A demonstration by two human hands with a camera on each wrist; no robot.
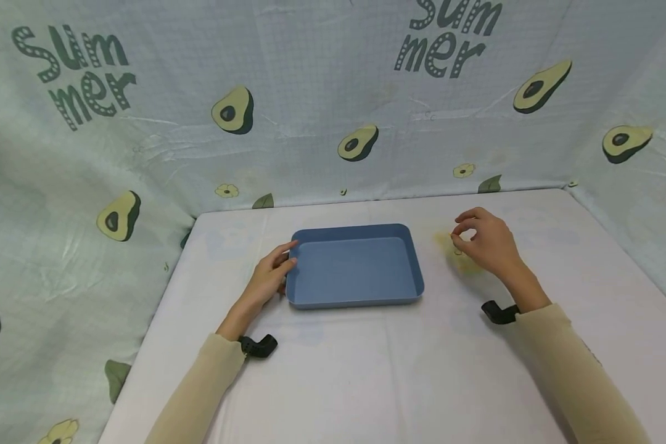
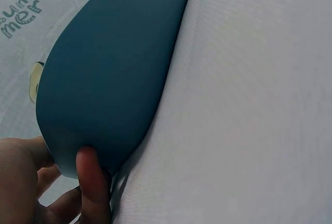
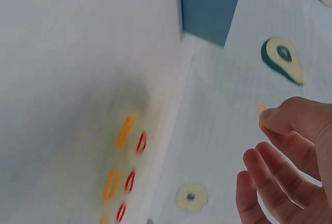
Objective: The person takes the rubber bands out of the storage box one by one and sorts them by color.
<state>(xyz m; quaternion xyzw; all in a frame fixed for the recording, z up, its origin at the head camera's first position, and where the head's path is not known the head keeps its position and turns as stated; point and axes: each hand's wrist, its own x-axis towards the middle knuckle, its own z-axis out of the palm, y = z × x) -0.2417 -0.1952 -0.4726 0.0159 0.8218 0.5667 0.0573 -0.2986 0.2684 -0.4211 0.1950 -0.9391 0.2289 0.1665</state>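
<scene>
A shallow blue rectangular tray [image 1: 355, 268] lies flat on the white-covered table. My left hand [image 1: 267, 274] grips its left side; in the left wrist view the thumb [image 2: 93, 177] presses the tray's outer wall [image 2: 109, 68]. To the right of the tray and above the table, my right hand [image 1: 489, 242] pinches a small orange rubber band [image 3: 261, 111] between thumb and index finger, its other fingers loosely bent. Below that hand lie several small loops, among them an orange rubber band [image 3: 124, 130] and a red rubber band [image 3: 141, 142].
A pale yellow patch [image 1: 466, 264] marks the tablecloth under the right hand. Behind the table hangs a light cloth [image 1: 305, 80] printed with avocados and lettering. Each wrist bears a black camera mount, one [image 1: 259, 346] left and one [image 1: 499, 312] right.
</scene>
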